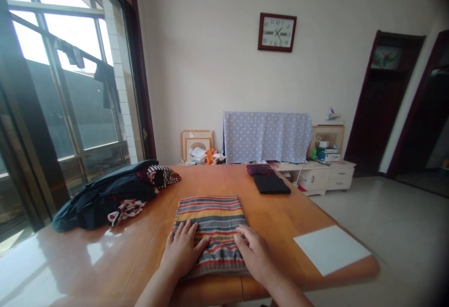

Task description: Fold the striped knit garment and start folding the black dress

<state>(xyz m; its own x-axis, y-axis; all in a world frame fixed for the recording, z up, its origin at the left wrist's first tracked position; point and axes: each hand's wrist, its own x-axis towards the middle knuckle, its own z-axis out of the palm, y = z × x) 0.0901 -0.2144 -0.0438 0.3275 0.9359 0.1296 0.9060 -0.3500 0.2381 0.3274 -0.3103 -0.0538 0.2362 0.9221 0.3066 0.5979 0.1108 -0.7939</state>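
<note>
A folded striped garment [213, 218] in red, yellow, grey and blue lies on the wooden table [273, 251] right in front of me. My left hand [184, 246] rests flat on its left side with the fingers spread. On the right edge of the cloth lies my right hand [254, 253], its fingers stretched out over the fabric and slightly bent. Small wrinkles show between the two hands. Near me, the garment ends in a brownish band. What is under the palms is hidden.
A loose heap of dark clothes [108, 199] lies at the table's left. Folded dark garments [271, 184] sit at the far right, and a white sheet [331, 250] lies near the right corner. Behind the table stand a cloth-covered object [266, 136] and a white cabinet [338, 177].
</note>
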